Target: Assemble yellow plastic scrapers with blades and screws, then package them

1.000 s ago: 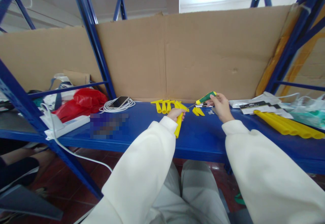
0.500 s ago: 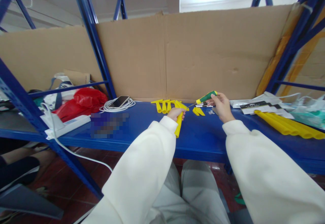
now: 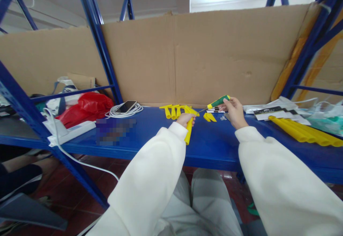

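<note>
My left hand (image 3: pixel 185 119) is closed on a yellow tube (image 3: pixel 188 134) whose near end points toward me over the blue shelf. In my right hand (image 3: pixel 234 113) is a green and yellow screwdriver (image 3: pixel 218 101), held by its handle. The screwdriver's thin shaft points down and left, its tip close to my left fingers. Several yellow tube pieces (image 3: pixel 173 112) lie behind and left of my left hand. Small yellow pieces (image 3: pixel 209 117) rest between the hands, with tiny silvery parts (image 3: pixel 223 118) beside them.
Long yellow tubes (image 3: pixel 305 132) lie at the right beside black-and-white packets (image 3: pixel 278 113). A phone (image 3: pixel 126 106) sits on a coiled white cable (image 3: pixel 115 113). Farther left are a red bag (image 3: pixel 88 108) and a white power strip (image 3: pixel 76 131). Cardboard (image 3: pixel 214 57) stands behind the shelf.
</note>
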Tool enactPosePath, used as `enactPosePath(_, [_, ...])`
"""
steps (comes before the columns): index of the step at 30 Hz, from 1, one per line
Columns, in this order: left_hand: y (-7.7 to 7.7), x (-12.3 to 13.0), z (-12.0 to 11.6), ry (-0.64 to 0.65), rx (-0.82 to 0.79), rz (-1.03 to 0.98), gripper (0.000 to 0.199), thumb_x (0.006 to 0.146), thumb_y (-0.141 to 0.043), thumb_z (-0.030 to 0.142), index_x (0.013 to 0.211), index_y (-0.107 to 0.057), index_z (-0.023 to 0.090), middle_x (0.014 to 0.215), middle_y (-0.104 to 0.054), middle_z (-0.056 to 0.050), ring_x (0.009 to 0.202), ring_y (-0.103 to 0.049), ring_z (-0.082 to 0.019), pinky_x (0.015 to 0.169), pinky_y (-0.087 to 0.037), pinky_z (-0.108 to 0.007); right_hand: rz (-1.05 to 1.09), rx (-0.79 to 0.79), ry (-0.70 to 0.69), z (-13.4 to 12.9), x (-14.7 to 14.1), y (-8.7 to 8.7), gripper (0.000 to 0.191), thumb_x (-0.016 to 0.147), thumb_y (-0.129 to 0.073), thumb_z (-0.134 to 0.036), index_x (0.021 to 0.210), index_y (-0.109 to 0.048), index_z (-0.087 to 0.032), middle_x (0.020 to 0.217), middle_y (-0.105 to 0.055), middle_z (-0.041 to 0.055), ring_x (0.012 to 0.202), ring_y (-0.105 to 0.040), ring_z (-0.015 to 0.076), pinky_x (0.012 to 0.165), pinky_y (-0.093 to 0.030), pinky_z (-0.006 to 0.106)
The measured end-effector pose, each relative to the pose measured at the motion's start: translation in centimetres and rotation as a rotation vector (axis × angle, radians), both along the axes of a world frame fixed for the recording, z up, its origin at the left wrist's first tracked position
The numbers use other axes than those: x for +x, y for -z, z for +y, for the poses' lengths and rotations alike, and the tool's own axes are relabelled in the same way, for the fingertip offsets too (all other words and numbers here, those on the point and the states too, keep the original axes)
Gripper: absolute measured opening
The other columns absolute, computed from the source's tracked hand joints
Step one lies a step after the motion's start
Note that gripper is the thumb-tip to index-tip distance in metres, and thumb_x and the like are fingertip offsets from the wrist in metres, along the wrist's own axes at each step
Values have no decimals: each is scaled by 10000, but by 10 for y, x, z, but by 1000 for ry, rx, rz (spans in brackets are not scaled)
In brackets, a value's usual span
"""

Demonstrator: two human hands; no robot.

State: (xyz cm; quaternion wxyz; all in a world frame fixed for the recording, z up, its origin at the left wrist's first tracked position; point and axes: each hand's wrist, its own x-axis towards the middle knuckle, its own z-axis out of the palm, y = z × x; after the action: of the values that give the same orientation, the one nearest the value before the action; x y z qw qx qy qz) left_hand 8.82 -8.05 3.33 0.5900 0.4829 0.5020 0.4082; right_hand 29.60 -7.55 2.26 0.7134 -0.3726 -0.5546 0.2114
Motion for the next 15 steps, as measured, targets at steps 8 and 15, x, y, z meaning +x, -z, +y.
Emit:
enactPosePath(8, [1,0,0,-1,5,-20,294,839,-621,60,614,-475,180,480,-448,49,387,-385,-58,424,-322,-198,-7,-3,-3,0,0,0,440,695,-747,-597,852,-516,-258,654,-674,-16,551,-648,172,588,-554,332])
enactPosePath(15, [0,0,-1,11,19,-28,269,852,-570,43,632,-490,177,478,-455,43,391,-383,-64,431,-333,-207,-3,-9,6,1,1,1,467,682,-742,-631,850,-510,-262,635,-665,-25,553,-647,176,575,-545,331])
